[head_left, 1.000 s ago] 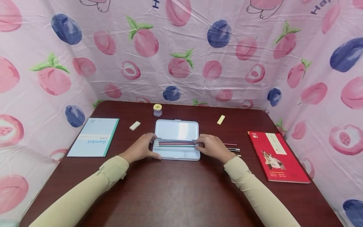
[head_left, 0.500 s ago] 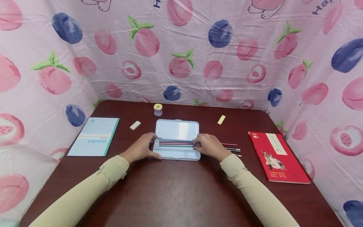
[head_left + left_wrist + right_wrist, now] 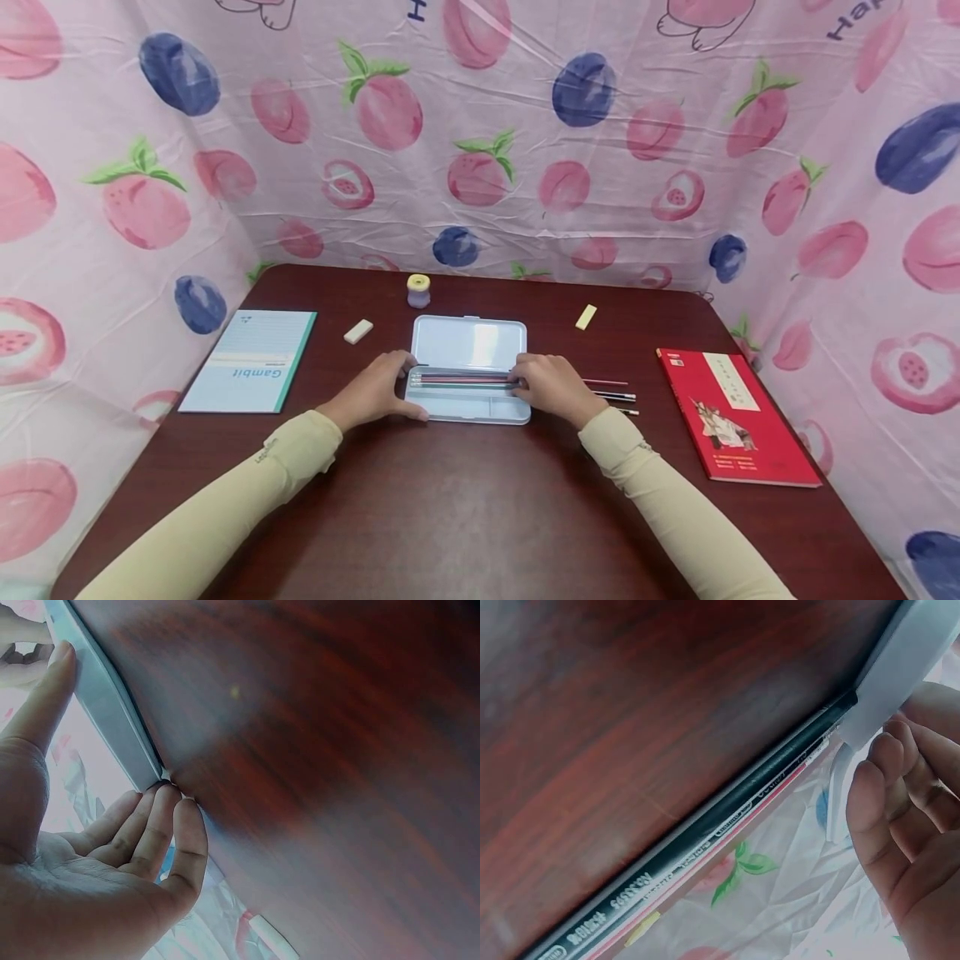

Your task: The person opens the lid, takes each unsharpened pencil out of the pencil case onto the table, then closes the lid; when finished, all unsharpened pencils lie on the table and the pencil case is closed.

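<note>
A pale blue pencil case (image 3: 453, 408) lies open at the middle of the table, its lid tilted back. Several slim pencils (image 3: 465, 380) lie side by side in its rear compartment, eraser ends to the left. My left hand (image 3: 375, 390) holds the case's left end, thumb along the front side and fingers around the corner, as the left wrist view shows. At the other end, my right hand (image 3: 555, 387) reaches over the rim with bent fingers, pinching at the pencils' right ends; its fingertips are partly hidden. Loose dark pencils (image 3: 705, 832) lie on the table beneath that hand.
A light blue notebook (image 3: 251, 362) lies at the left, a red book (image 3: 735, 417) at the right. Behind the case stand a small yellow-topped container (image 3: 418, 292), a white eraser (image 3: 358, 332) and a yellow strip (image 3: 587, 317). A fruit-print curtain (image 3: 480, 125) surrounds the table.
My right hand has slid slightly left along the pencils, further over the case. The left hand keeps its hold on the case, which stays in place.
</note>
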The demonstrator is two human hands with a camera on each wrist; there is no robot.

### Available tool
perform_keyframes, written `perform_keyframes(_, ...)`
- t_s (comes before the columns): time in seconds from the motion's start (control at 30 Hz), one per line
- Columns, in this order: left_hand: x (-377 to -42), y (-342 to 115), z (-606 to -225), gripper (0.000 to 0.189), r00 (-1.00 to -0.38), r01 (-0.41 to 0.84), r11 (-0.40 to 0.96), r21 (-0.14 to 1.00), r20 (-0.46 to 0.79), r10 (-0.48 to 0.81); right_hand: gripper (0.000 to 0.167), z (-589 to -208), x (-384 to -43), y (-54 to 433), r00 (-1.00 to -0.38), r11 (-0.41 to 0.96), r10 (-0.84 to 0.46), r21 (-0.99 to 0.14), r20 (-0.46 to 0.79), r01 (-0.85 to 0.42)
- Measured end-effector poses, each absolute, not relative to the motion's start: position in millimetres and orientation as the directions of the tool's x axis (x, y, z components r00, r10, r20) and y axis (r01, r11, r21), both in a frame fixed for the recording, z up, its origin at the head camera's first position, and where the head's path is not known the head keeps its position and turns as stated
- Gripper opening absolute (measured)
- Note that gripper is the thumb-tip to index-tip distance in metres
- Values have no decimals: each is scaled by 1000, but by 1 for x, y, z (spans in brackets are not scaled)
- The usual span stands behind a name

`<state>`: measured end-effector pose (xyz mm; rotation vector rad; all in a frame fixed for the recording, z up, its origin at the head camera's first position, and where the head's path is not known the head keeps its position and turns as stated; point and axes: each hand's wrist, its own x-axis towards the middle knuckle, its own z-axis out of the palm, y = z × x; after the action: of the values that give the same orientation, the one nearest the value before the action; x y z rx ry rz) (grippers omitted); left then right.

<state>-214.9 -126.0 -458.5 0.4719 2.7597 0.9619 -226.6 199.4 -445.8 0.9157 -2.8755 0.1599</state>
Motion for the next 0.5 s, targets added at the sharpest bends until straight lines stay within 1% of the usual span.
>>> perform_keyframes(0.27,-214,-126,-457,93,-934,232,742,629,-69,351,14,-442,-229,196,-802,803,-586,-48,117,-593)
perform_keyframes(0.5,-215,-126,-457,93,-934,231,744,627,-72,351,7,-438,-230,195,-781,783,-617,-25,98,-622)
